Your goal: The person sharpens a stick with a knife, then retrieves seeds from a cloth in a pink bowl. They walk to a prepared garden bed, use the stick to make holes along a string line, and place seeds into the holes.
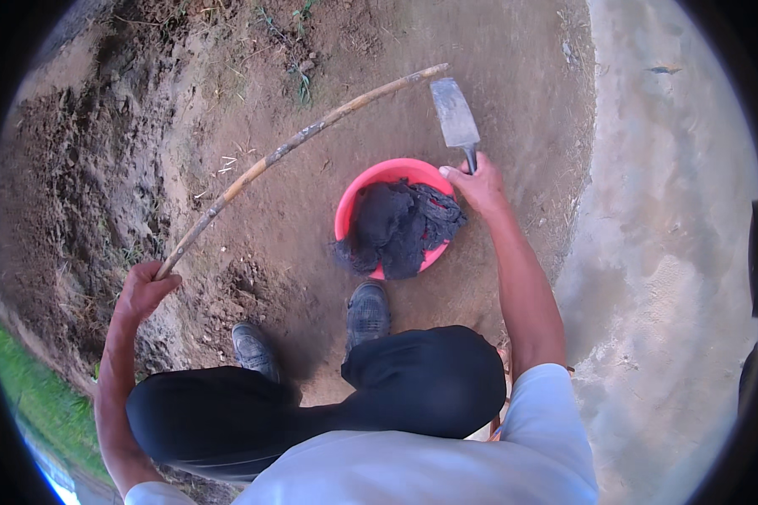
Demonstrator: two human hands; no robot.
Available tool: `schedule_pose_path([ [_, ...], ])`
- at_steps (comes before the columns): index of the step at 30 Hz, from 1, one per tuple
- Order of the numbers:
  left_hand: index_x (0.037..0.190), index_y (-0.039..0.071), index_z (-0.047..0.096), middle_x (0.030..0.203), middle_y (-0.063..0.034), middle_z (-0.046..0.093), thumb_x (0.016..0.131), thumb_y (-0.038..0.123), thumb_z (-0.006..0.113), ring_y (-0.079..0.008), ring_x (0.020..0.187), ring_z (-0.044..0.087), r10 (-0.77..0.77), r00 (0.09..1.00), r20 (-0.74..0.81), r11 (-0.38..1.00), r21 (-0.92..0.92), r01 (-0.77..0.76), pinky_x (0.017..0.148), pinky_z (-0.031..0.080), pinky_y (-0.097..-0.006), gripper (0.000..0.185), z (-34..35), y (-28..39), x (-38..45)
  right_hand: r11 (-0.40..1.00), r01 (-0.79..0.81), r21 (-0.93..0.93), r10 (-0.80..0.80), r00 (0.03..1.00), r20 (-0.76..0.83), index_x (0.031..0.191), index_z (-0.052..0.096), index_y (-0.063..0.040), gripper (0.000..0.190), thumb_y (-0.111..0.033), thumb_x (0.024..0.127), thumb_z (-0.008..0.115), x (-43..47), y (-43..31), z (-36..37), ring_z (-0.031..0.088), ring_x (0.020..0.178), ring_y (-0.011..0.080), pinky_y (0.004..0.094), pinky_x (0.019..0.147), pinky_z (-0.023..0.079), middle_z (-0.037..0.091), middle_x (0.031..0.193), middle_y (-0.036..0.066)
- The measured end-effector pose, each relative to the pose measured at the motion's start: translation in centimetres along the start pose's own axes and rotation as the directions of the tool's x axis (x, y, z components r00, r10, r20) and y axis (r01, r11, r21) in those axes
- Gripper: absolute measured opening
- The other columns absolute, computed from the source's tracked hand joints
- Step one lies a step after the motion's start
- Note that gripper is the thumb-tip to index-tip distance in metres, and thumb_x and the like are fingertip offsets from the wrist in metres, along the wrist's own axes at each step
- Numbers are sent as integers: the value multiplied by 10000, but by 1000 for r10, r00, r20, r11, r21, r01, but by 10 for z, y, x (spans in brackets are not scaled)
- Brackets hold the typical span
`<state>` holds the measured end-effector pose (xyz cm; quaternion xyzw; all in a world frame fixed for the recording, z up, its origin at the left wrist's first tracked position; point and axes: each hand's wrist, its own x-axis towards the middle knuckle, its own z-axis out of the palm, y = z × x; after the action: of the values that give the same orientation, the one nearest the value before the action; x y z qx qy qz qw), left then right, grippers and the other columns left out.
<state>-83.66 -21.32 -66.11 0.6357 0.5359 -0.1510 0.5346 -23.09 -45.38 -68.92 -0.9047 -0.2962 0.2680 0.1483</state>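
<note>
My left hand [142,290] grips one end of a long wooden stick [265,163], which slants up and right in a slight curve. Bark-like dark patches and paler stretches mark its length. In my right hand [482,184] is the dark handle of a trowel-like tool [456,117] with a broad, flat grey metal blade, pointing away from me. The blade's far end lies close to the stick's far tip; whether they touch, I cannot tell. Between my hands sits a round pink-red plastic basin [347,205]. Dark crumpled cloth [395,218] fills it and hangs over the rim.
Bare packed soil [290,233] lies under the basin, rougher and clodded at the left. A pale concrete strip [657,252] runs down the right side. My shoes [367,312] are just below the basin. Small green weeds [303,85] grow at the top, and grass [38,391] shows lower left.
</note>
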Motion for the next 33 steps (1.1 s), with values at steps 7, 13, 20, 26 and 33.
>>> schedule_pose_path([
  [7, 677, 68, 596, 606, 88, 460, 874, 208, 808, -38, 551, 371, -121, 993, -3, 975, -188, 118, 480, 280, -288, 321, -7, -19, -49, 945, 232, -229, -143, 927, 347, 1048, 622, -28, 666, -467, 653, 931, 27, -49, 32, 700, 989, 336, 429, 880, 547, 711, 1035, 185],
  [13, 681, 70, 595, 611, 83, 468, 873, 205, 812, -41, 552, 378, -168, 986, -10, 966, -199, 163, 483, 292, -289, 319, 3, -15, -66, 952, 201, -233, -86, 900, 427, 1025, 661, -32, 542, -365, 665, 894, 37, -33, 25, 714, 918, 328, 425, 825, 561, 729, 985, 179],
  [20, 668, 78, 626, 598, 79, 479, 867, 251, 824, -39, 566, 412, -198, 980, 33, 969, -142, 201, 493, 328, -298, 329, -8, -25, -79, 989, -136, -62, 147, 810, 568, 1000, 749, -32, 343, -221, 715, 769, -1, -7, 21, 666, 682, 170, 363, 637, 550, 720, 805, 56],
  [26, 733, 56, 707, 596, 75, 498, 878, 328, 850, -54, 571, 436, -273, 960, 65, 946, -164, 280, 502, 359, -298, 341, -27, -17, -111, 934, -284, 219, 125, 829, 545, 1009, 727, -31, 268, -108, 755, 767, -39, -1, 24, 646, 694, 125, 317, 605, 526, 716, 862, 17],
  [33, 821, 70, 764, 613, 38, 560, 886, 401, 842, -72, 581, 481, -463, 883, 82, 859, -204, 469, 519, 404, -296, 346, -63, -22, -249, 869, -351, 350, 143, 854, 499, 1008, 724, -35, 239, -64, 773, 759, -106, -87, -23, 648, 728, 123, 316, 672, 537, 716, 880, 13],
])
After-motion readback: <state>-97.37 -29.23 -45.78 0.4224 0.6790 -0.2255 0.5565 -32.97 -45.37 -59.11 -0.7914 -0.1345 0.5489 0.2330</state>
